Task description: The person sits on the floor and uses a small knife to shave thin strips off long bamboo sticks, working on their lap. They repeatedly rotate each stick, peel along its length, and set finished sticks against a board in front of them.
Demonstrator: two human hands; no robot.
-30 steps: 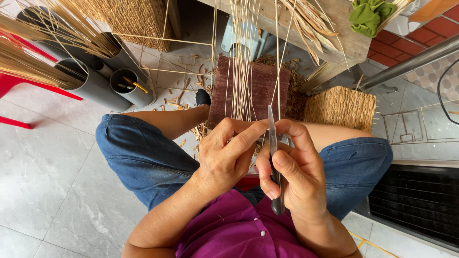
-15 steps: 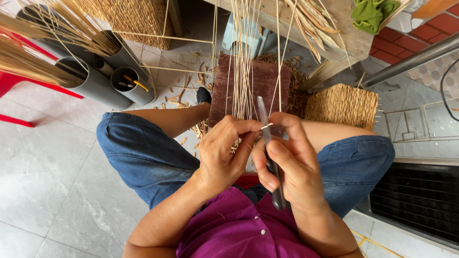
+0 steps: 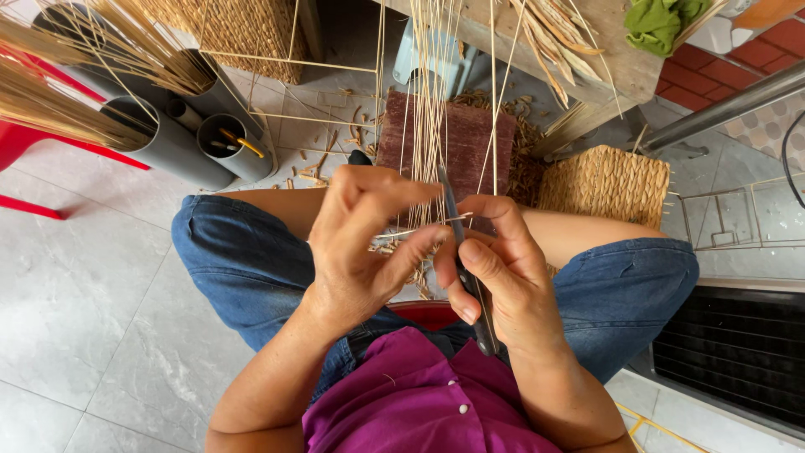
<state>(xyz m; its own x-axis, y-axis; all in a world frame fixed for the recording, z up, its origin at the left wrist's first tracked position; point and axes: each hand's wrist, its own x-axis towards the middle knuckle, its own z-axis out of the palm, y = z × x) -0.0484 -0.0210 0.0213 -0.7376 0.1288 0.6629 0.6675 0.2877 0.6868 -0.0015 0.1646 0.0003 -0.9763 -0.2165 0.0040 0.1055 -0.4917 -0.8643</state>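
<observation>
Both hands have moved a little since half a second ago: the left hand (image 3: pixel 360 252) is now higher and turned more, and the tool (image 3: pixel 464 260) in the right hand (image 3: pixel 503 277) leans more to the left. A thin strand (image 3: pixel 419 230) now lies nearly level between the two hands, where before I saw it less clearly. I judge that one weaving pass around the upright strands (image 3: pixel 432 126) is in progress, with the strand being pulled across.

My left hand grips narrowly: thumb and forefinger pinch the thin strand just in front of the bundle. My right hand is closed around the dark handle of the tool, with the thumb pressed along it; the metal tip points up and touches the upright strands. The work sits above my knees, in front of the dark woven mat (image 3: pixel 449 138), with a woven basket (image 3: pixel 604 180) on the right.
</observation>
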